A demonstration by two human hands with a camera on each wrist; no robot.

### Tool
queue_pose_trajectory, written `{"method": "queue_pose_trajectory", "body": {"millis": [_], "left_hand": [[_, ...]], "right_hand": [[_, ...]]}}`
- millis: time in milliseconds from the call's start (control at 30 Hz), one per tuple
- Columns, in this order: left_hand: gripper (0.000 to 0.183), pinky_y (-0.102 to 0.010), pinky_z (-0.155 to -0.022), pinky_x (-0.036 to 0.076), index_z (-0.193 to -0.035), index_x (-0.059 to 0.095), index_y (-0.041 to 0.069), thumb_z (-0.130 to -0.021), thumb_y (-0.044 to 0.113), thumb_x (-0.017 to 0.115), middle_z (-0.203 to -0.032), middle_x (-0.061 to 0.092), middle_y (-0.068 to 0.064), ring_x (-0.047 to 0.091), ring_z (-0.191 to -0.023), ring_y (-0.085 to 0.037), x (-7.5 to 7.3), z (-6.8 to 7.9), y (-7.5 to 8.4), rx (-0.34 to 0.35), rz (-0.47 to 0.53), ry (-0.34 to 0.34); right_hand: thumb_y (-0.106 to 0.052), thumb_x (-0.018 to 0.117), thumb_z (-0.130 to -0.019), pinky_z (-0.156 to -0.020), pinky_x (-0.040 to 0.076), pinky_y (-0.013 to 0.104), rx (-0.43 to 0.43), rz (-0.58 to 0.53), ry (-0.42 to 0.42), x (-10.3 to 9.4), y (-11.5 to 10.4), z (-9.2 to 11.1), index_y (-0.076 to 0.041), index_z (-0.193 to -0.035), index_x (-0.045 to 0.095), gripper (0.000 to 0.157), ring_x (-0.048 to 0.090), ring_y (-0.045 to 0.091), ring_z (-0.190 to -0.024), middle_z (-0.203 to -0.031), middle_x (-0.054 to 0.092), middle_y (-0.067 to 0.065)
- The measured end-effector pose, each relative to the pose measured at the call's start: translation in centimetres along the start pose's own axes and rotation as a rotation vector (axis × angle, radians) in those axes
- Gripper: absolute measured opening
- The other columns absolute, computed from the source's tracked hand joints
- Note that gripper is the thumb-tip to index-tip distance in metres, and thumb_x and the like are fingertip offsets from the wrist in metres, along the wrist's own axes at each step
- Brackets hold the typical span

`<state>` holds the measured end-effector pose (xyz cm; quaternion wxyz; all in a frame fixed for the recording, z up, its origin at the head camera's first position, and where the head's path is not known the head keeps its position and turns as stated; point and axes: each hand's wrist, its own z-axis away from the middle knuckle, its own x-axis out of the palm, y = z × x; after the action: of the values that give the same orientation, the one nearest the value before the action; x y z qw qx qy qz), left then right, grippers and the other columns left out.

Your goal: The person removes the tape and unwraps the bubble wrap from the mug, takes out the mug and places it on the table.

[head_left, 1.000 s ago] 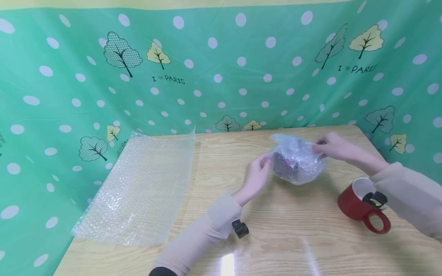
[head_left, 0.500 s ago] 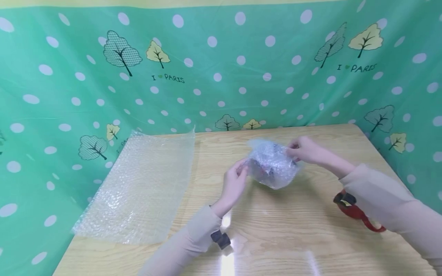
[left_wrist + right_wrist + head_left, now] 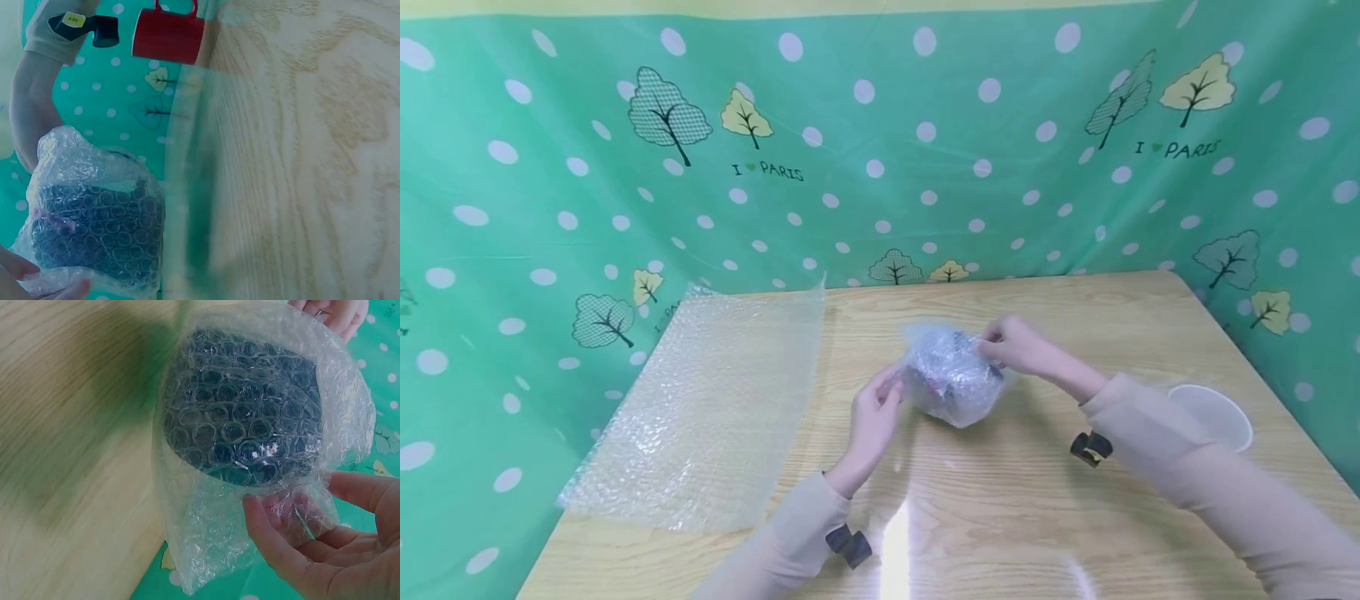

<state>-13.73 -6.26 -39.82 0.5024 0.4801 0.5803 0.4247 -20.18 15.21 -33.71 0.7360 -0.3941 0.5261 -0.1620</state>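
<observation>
Bubble-wrapped bundle swung toward the left edge of the desk, between left hand and right hand, both pinching it

Left hand pinching bubble wrap around dark object; red mug on wooden table, well apart.

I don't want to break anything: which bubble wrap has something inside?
The bundle held by the left hand and right hand: something dark shows through. The other sheet lies spread on the table.
</observation>
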Motion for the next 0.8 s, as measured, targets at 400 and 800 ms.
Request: {"method": "queue_pose_trajectory", "body": {"millis": [400,800], "left_hand": [[0.031,-0.03,-0.085,0.049,-0.118,0.049,-0.007,-0.09,0.005,0.046,-0.115,0.054,-0.023,0.055,-0.103,-0.032,-0.9,0.9,-2.4,-0.072,-0.025,0.01],[0.029,-0.031,-0.086,0.048,-0.115,0.05,-0.008,-0.088,0.004,0.047,-0.114,0.054,-0.025,0.053,-0.105,-0.034,-1.1,1.4,-3.0,-0.061,-0.016,0.014]], "right_hand": [[-0.009,0.052,-0.081,-0.053,0.047,0.023,0.005,0.003,0.028,2.3,0.8,-0.5,0.004,-0.081,0.06,0.015,0.05,0.015,-0.059,-0.071,0.058,0.008],[-0.009,0.054,-0.081,-0.057,0.048,0.025,0.014,-0.039,0.047,3.0,1.1,-0.5,0.003,-0.081,0.06,0.014,0.051,0.015,-0.063,-0.074,0.058,0.008]]}}
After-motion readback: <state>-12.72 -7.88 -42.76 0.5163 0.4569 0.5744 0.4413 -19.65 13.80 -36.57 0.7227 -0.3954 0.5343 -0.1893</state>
